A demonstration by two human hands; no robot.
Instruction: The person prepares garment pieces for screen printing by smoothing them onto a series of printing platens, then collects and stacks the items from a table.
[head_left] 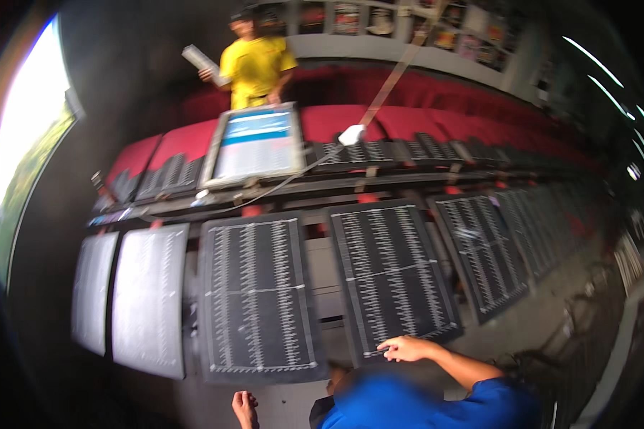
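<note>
Left hand [245, 409] sits right down at the bottom edge, empty, fingers loosely together. The right hand [408, 349] is out on the near edge of a dark printed panel [392, 275], fingertips spread flat on it, not pinching. That panel lies in the front row beside another dark panel [256, 297]. I'd say it's being pressed or straightened, and lifting it would need a proper grip under the edge.

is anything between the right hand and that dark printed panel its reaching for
Nothing visible. The right hand already rests its fingertips on the near edge of the dark printed panel. The left hand hangs lower, apart from the neighbouring panel.
</note>
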